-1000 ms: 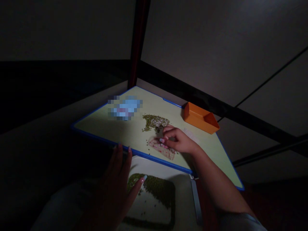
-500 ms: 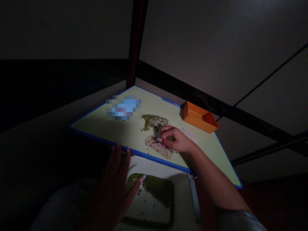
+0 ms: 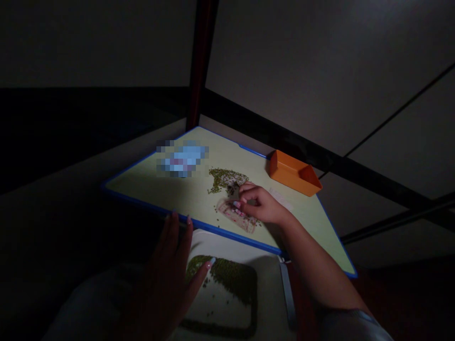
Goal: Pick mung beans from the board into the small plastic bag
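Observation:
My right hand (image 3: 261, 202) is closed in a pinch, its fingers curled above a small see-through pinkish packet (image 3: 227, 208) with pink and white bits on it. What lies between the fingertips, if anything, is hidden. Just beyond the hand, small green beans (image 3: 223, 179) are spread on a pale yellow board (image 3: 149, 187) with a blue rim. My left hand (image 3: 174, 260), fingers stretched out, rests at the near blue rim. Its thumb reaches over a white bin (image 3: 268, 270), which holds more green beans (image 3: 232, 274) along its sides.
An orange tray (image 3: 295, 173) stands at the board's far right edge. Toward the far left lies a blurred-out light blue object (image 3: 185, 158). A faint whitish patch (image 3: 280, 196) shows behind my right wrist. Dark walls rise behind the board.
My right hand has shifted very slightly to the right, and the pinkish packet's outline has changed a little. My left hand has stayed in place.

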A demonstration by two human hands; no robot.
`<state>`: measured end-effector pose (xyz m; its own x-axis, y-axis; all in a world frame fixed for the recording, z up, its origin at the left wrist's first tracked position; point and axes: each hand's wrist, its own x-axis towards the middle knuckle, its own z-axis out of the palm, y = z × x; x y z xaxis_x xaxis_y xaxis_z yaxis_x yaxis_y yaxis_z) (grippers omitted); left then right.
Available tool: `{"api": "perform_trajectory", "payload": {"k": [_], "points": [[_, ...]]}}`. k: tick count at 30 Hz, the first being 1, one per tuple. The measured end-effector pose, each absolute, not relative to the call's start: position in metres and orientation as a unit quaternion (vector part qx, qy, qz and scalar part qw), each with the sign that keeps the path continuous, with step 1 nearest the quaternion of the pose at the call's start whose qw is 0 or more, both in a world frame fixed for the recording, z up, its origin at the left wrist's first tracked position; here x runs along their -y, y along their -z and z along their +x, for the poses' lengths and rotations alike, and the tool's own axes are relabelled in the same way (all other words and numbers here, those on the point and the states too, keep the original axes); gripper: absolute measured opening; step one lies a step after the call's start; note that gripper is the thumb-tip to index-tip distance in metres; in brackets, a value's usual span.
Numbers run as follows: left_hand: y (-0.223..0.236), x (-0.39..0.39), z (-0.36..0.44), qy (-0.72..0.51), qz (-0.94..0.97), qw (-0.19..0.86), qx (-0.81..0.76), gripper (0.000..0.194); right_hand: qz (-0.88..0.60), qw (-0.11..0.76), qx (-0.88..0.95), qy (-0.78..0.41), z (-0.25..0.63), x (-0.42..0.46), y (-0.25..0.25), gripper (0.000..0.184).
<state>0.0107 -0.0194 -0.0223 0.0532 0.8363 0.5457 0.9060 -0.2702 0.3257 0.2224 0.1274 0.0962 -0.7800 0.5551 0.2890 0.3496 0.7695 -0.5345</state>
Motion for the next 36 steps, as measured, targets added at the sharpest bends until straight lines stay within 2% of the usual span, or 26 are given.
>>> {"api": "perform_trajectory", "payload": {"k": [7, 22, 36], "points": [[0.0216, 0.0194, 0.0104, 0.343, -0.722, 0.041, 0.600, 0.085, -0.228, 0.203, 0.921, -0.243, 0.2210, -0.1261, -0.0960, 0.029], [0.0197, 0.0197, 0.0105, 0.342, -0.722, 0.030, 0.600, 0.086, -0.260, 0.218, 0.917, -0.212, 0.2197, -0.1271, -0.0954, 0.037], [0.0205, 0.0207, 0.0090, 0.335, -0.728, 0.037, 0.597, 0.084, -0.295, 0.227, 0.908, -0.190, 0.2169, -0.1318, -0.0876, 0.033]]}}
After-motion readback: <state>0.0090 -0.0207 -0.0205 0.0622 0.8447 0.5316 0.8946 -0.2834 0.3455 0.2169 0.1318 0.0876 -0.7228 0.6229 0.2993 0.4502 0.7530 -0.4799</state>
